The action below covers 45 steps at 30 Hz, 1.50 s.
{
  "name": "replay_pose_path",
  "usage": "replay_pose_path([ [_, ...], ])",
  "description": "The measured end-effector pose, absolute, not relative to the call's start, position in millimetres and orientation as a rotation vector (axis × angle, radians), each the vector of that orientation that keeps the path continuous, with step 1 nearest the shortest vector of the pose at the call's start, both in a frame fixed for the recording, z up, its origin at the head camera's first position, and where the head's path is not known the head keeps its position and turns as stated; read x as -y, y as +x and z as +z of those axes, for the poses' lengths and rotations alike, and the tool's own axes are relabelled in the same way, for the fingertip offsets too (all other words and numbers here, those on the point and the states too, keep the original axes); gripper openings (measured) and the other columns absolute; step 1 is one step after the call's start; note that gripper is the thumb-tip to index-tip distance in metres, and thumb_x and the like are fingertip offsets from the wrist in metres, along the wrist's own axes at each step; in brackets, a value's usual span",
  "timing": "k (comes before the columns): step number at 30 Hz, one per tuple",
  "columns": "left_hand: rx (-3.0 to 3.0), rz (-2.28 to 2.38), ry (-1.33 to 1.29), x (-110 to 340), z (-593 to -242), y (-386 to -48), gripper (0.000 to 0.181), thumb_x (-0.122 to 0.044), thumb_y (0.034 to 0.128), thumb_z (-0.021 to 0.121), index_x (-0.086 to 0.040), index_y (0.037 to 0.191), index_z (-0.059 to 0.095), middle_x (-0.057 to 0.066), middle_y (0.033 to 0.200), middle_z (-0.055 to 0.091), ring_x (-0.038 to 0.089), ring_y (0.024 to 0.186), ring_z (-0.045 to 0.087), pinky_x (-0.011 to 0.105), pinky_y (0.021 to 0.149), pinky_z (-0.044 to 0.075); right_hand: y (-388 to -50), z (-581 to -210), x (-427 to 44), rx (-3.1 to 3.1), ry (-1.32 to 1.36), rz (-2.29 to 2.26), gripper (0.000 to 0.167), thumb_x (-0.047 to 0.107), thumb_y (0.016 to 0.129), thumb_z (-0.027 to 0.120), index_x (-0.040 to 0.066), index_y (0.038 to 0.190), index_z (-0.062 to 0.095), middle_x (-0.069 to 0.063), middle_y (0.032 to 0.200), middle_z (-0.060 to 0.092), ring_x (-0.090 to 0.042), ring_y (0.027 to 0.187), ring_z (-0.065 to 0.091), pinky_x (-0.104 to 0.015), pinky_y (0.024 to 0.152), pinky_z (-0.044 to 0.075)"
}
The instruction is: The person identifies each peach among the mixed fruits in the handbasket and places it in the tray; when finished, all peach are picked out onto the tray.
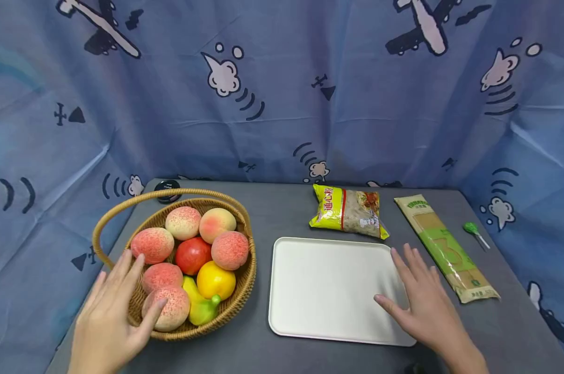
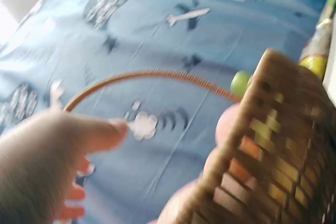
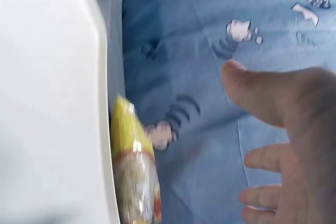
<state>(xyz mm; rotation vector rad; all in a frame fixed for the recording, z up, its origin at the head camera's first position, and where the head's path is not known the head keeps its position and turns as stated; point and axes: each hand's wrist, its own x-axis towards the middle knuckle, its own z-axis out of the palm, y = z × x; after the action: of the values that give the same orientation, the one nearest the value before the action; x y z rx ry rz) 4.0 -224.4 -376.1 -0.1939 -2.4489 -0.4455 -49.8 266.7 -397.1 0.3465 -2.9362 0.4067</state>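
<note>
My left hand (image 1: 111, 317) hovers over the left side of a wicker basket (image 1: 250, 280), fingers extended and gripping nothing. Several peaches (image 1: 152, 245), a red fruit (image 1: 193, 255), a yellow round fruit (image 1: 216, 281) and a yellow-green fruit (image 1: 201, 306) fill the basket. Its arched handle (image 2: 157, 73) rises beyond the thumb in the left wrist view. My right hand (image 1: 424, 304) is above the right edge of a white tray (image 1: 333, 291), its fingers spread and holding nothing. In the right wrist view the thumb (image 3: 257, 90) stands apart from the fingers.
Behind the tray lies a yellow and clear food packet (image 1: 349, 211). A long green and tan packet (image 1: 445, 246) lies to the right, with a green lollipop (image 1: 471, 228) beside it. A round black item (image 1: 167, 188) sits behind the basket. Blue printed cloth (image 1: 282, 104) surrounds the grey table (image 1: 282, 208).
</note>
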Motion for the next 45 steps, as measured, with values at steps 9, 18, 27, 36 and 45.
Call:
replay_pose_path([
  [9,2.102,-0.902,0.089,265,-403,2,0.052,-0.019,0.0856,0.07,-0.004,0.133,0.055,0.01,0.135,0.056,-0.006,0.125,0.045,0.007,0.104,0.034,-55,-378,-215,2.897,0.6,0.774,0.084,0.042,0.083,0.072,0.022,0.151,0.027,-0.01,0.156,0.025,-0.038,0.137,0.032,-0.064,0.096,0.041],
  [18,2.048,-1.738,-0.268,304,-428,-26,0.053,0.021,0.0879,0.045,0.013,0.14,0.034,-0.003,0.141,0.049,0.005,0.125,0.049,0.011,0.1,0.042,-77,-351,-158,2.754,1.034,1.02,0.08,0.033,0.085,0.071,0.027,0.151,0.026,0.001,0.156,0.027,-0.024,0.139,0.036,-0.052,0.101,0.045],
  [27,2.065,-1.887,-0.445,315,-445,-36,0.052,0.023,0.0869,0.043,0.015,0.138,0.038,0.008,0.149,0.04,0.007,0.133,0.043,0.011,0.104,0.038,-108,-324,-83,2.608,1.432,1.271,0.072,0.028,0.086,0.07,0.021,0.148,0.034,0.003,0.151,0.036,-0.014,0.137,0.038,-0.045,0.11,0.038],
  [36,2.033,-1.922,-0.439,314,-451,-35,0.054,0.025,0.0852,0.045,0.014,0.138,0.038,0.011,0.149,0.039,0.01,0.134,0.043,0.014,0.104,0.041,-136,-310,-3,2.597,1.715,1.313,0.066,0.028,0.086,0.07,0.012,0.143,0.041,-0.003,0.143,0.046,-0.013,0.127,0.046,-0.027,0.105,0.043],
  [45,2.016,-1.942,-0.424,312,-444,-34,0.056,0.025,0.0841,0.047,0.012,0.138,0.04,0.01,0.148,0.042,0.01,0.132,0.044,0.015,0.104,0.04,-159,-311,66,2.812,1.898,1.278,0.067,0.033,0.089,0.066,0.011,0.146,0.037,-0.001,0.149,0.04,-0.01,0.133,0.042,-0.017,0.105,0.04],
])
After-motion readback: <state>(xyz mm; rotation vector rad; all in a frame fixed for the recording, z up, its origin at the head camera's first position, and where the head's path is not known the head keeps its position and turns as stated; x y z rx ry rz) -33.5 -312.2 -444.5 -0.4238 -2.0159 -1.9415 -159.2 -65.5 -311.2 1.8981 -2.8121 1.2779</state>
